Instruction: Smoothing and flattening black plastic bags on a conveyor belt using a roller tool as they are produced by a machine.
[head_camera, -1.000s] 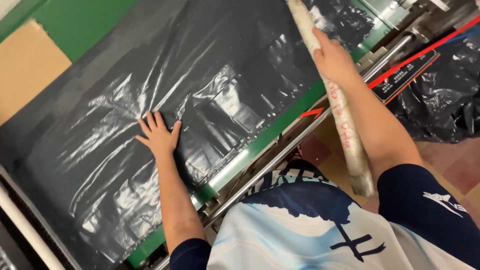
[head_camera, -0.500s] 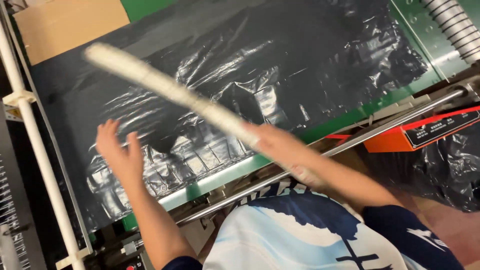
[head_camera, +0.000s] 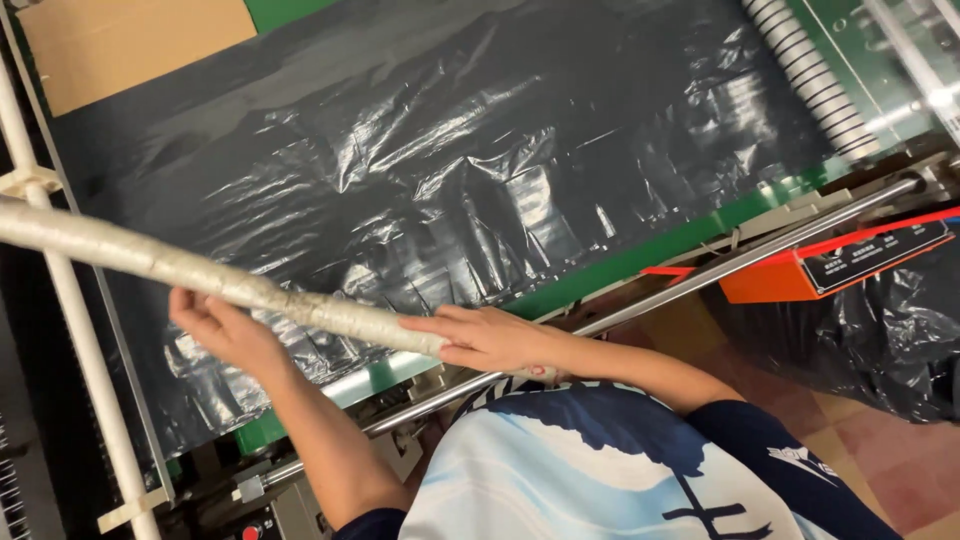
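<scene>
Covering green table (head_camera: 640, 262): crinkled black plastic sheet (head_camera: 450, 170)

a long pale wrapped stick (head_camera: 200, 275) lies slanted above crinkled black plastic sheet (head_camera: 450, 180).

One head camera, looking steeply down and close in

I get a single view, worn on the head and tipped down past the wearer's own chest, so the blue and white shirt (head_camera: 600, 470) fills the bottom edge. It sits close: the table (head_camera: 640, 262) with its black plastic sheet (head_camera: 450, 180) runs at a slant across the picture, and both forearms enter from below. The floor (head_camera: 880, 470) shows at lower right. No second view shares any of this.
</scene>
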